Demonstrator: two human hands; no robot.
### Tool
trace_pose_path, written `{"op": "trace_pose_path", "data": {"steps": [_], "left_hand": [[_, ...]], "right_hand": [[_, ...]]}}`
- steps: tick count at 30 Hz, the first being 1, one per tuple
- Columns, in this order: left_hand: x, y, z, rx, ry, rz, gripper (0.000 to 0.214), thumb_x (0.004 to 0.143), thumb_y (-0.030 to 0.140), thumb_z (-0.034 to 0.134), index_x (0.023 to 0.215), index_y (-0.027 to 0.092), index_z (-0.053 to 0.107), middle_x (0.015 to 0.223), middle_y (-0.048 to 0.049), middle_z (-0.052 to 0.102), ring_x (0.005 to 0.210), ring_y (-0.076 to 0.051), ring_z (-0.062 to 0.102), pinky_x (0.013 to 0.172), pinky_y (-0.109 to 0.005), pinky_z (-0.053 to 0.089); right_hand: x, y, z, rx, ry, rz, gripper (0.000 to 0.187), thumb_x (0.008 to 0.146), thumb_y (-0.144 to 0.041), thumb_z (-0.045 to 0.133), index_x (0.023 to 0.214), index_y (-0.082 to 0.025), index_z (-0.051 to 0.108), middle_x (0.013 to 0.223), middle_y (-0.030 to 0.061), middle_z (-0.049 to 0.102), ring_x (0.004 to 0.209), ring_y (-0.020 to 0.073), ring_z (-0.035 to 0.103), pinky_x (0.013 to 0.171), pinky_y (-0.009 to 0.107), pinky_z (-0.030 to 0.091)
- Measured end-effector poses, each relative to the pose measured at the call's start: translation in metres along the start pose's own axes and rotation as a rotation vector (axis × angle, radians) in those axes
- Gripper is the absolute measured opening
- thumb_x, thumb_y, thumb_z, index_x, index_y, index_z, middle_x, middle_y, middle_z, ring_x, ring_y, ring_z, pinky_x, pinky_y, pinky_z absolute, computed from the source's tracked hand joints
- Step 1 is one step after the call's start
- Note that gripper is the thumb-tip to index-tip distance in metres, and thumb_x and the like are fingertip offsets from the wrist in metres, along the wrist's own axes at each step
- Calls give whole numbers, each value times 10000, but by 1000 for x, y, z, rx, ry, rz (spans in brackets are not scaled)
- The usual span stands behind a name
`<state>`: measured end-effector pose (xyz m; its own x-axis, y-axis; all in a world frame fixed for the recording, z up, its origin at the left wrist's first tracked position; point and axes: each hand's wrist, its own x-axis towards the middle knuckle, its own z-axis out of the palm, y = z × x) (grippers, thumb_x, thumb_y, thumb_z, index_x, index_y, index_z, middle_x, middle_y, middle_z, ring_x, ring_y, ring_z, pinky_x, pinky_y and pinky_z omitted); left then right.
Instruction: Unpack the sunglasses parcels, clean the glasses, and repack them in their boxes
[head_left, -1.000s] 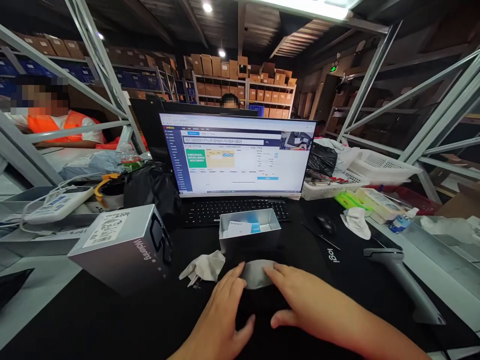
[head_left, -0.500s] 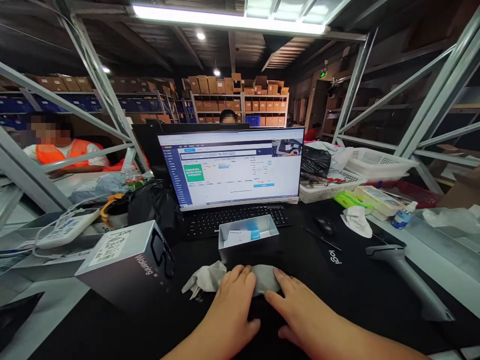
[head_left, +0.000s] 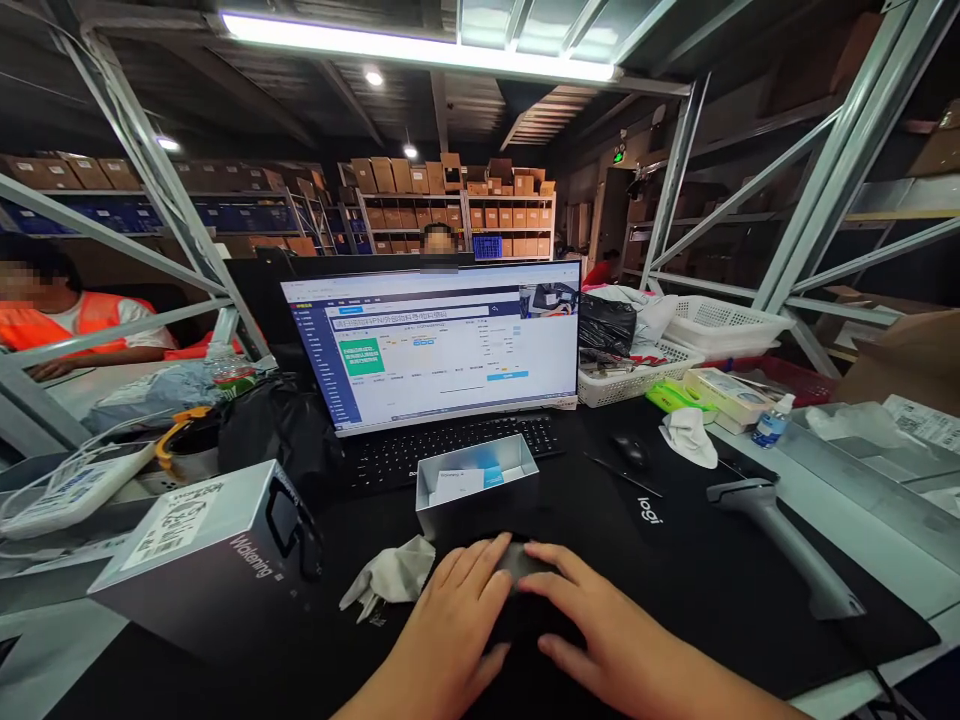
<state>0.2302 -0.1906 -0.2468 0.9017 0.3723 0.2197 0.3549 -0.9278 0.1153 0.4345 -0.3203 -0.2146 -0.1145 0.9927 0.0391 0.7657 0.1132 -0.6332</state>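
My left hand (head_left: 466,600) bends over a soft grey cloth-like piece (head_left: 515,562), its fingers close together. From the other side my right hand (head_left: 581,605) closes on the same piece, fingers curved, with the thumb lower and apart. Most of the grey piece is hidden under both hands, and a dark edge shows behind it. Beside my left hand lies a crumpled whitish cloth (head_left: 391,578). Just beyond the hands stands an open shallow box (head_left: 480,500) holding a white and blue card (head_left: 459,484).
To the left is a Wakening box (head_left: 199,560). Behind stand a keyboard (head_left: 450,440) and monitor (head_left: 435,350). Rightward are a mouse (head_left: 630,450), a barcode scanner (head_left: 787,540), a white cloth (head_left: 688,438), a spray bottle (head_left: 772,422) and white baskets (head_left: 637,378). A person in orange (head_left: 97,320) sits at left.
The view has turned slightly right, so things sit further left. My hands have drawn closer together around the grey piece, and less of it shows between them.
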Motion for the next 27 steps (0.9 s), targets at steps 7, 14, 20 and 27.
{"op": "trace_pose_path", "data": {"steps": [7,14,20,27], "left_hand": [[20,-12,-3,-39,80,10,1129,530,337,889,1489,169,315,1679,-247,113,1540,-433,170,1182,-645,328],[40,4,-10,-105,-49,-161,1082,541,210,785,1530,130,353,1445,-194,514,1392,-386,441,1196,-571,342],[33,0,-8,-152,75,-182,754,567,160,724,1311,195,602,1289,-121,580,1221,-319,555,1087,-495,477],[16,-12,-6,-170,222,-190,728,593,206,731,1306,281,607,1285,-77,584,1190,-303,587,1033,-479,528]], "right_hand": [[-19,31,18,-89,72,-127,631,899,-171,631,1497,-286,468,1592,67,438,1482,221,381,1227,416,340],[-35,64,16,-95,252,113,634,869,-162,617,1481,-258,479,1578,101,438,1451,237,425,1213,436,353],[-15,68,1,43,130,206,798,761,-160,683,1520,-187,438,1534,144,494,1365,274,520,1161,399,400],[12,56,2,-72,105,152,337,758,-147,642,1092,-174,683,1145,93,697,1001,222,682,856,282,514]]}}
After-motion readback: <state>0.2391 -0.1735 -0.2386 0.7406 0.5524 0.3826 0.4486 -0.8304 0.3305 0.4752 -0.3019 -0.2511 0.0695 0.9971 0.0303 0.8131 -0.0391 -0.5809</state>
